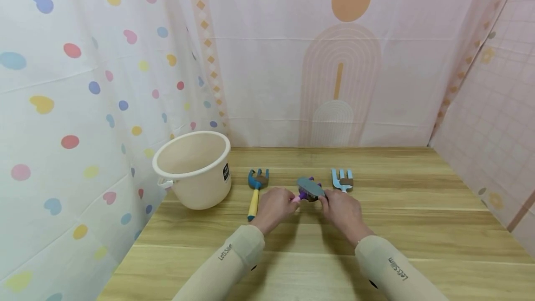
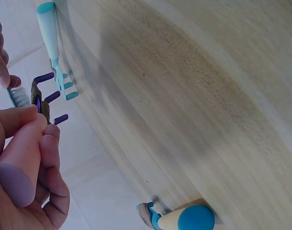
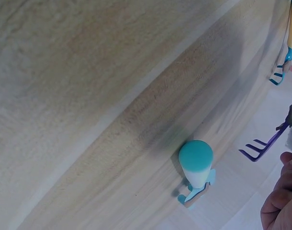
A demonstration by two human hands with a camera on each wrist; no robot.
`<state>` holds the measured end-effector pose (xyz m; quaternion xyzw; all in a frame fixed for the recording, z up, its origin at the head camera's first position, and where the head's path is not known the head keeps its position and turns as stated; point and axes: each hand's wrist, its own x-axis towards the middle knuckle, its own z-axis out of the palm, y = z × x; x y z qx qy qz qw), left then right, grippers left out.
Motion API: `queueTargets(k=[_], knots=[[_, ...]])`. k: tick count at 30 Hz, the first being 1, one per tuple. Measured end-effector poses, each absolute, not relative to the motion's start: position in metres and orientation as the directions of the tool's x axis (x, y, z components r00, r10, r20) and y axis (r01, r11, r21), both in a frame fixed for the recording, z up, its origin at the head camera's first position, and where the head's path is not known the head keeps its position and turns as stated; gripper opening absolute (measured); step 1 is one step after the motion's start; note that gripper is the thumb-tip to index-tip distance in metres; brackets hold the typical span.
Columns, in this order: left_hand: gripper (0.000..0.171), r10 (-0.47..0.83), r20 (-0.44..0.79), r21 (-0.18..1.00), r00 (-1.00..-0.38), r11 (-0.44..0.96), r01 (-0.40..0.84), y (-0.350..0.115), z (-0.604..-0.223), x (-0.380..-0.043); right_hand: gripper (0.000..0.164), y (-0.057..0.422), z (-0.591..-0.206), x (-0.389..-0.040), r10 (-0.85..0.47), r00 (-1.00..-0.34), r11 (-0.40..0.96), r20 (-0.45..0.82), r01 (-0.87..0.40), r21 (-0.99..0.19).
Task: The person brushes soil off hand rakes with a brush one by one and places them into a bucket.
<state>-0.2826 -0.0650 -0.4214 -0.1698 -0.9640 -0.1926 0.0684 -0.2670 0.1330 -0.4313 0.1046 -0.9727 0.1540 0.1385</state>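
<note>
My left hand (image 1: 276,204) grips the pink handle of a small purple garden rake (image 2: 26,155), its thumb along the neck. Brown, mud-like matter clings to the rake's head, and the purple tines point away from the palm. In my right hand (image 1: 343,210) is a brush (image 1: 310,186) with a grey-blue back and white bristles, pinched at its near end. The left wrist view shows the bristles right at the dirty rake head. Both hands are raised above the table; most of the right hand is outside the right wrist view.
A cream bucket (image 1: 202,187) with a side handle stands at the left. Beside it lies a blue hand rake (image 1: 253,203) with a yellow handle and a brown patch. A light-blue hand fork (image 1: 336,181), also brown-patched, lies beyond the right hand. Patterned curtains (image 1: 267,82) surround the wooden table (image 1: 418,208).
</note>
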Motion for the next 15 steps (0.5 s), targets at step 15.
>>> queueTargets(k=[15], knots=[[0.045,0.303,0.226,0.349,-0.926,0.862,0.367,-0.0632,-0.4245,-0.2824,0.027,0.1399,-0.4346,-0.2706,-0.103,-0.957,0.932,0.27,-0.188,-0.31]])
